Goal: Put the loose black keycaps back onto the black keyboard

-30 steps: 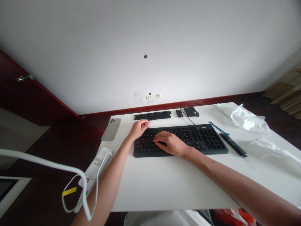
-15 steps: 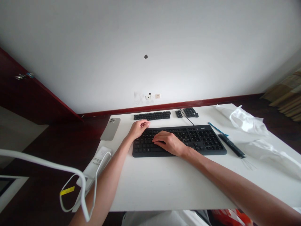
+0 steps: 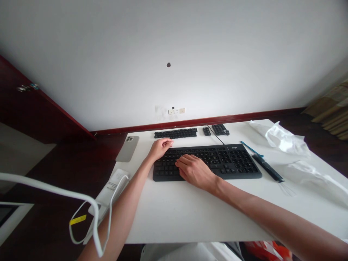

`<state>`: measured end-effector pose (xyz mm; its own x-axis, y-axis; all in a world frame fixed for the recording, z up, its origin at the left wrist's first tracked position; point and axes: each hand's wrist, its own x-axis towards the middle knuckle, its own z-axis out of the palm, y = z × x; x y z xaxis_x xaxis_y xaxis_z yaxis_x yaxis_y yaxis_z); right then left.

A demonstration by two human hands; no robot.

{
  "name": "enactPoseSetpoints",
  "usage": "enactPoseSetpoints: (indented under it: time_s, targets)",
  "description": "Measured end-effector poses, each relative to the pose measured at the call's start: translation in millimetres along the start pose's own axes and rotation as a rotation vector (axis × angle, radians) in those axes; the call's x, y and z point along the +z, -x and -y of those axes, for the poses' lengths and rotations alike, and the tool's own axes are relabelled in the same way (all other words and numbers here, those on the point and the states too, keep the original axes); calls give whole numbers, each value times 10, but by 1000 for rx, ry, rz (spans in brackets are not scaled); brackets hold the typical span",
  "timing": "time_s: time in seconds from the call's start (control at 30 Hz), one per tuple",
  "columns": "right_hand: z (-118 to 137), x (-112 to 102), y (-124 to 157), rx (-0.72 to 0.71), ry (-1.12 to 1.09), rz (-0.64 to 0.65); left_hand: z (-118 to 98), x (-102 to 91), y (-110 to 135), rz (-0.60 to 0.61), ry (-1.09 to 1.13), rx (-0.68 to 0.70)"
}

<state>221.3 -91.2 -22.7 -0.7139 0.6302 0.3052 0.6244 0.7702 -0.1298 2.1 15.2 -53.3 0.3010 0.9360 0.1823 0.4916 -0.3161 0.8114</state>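
Here you are, working over the black keyboard (image 3: 228,161), which is lying flat mid-worktop (image 3: 176,214), probably so that both hands are reaching it easily. Your right hand (image 3: 194,170) is covering its left-side keys, fingers bunched narrow and pointing down; whether they're gripping anything, I can't tell. Your left hand (image 3: 161,148) is curling in at the back-left corner, fingers drawn close, perhaps bracing the board, though its grip isn't showing. Behind, a long key block (image 3: 175,133), a small key block (image 3: 206,131) and a number-pad block (image 3: 219,129) are sitting in keyboard order, likely for easy matching. A cord (image 3: 216,136) is running back between them. Rightward, a blue stick (image 3: 252,149), a wire-ended black tool (image 3: 268,168) and white wrapping (image 3: 284,139) are crowding that side; leftward, a phone (image 3: 127,148) is lying flat, and a white cable (image 3: 54,187) is looping near your left forearm.
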Motion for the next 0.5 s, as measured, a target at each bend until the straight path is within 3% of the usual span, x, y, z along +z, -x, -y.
enactPoseSetpoints:
  time_s: [0.2,0.5]
  targets:
    - [-10,-22,-9,3,18,49,-2,10,0,-8,0,-8]
    - [-120,190,36,26,-185,-150,-3,-2,0,1,-31,16]
